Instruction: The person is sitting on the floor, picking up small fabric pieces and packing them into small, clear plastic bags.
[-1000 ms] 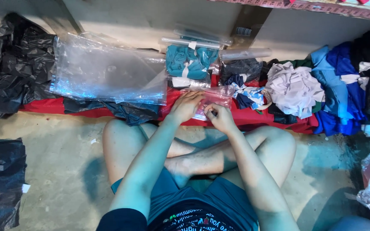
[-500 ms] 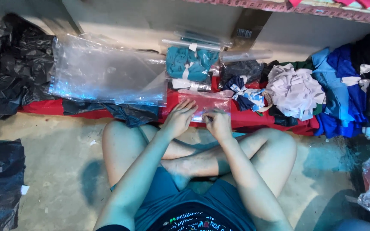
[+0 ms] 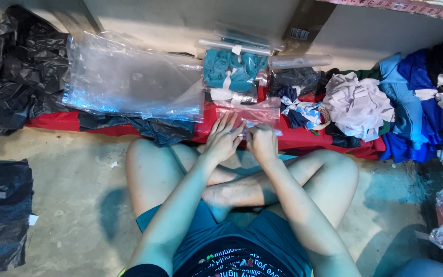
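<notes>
Garment packing floor: clothing heaps, clear plastic bags.

Small clear plastic bag, red content inside, lying flat on red cloth, near edge pinched.
</notes>
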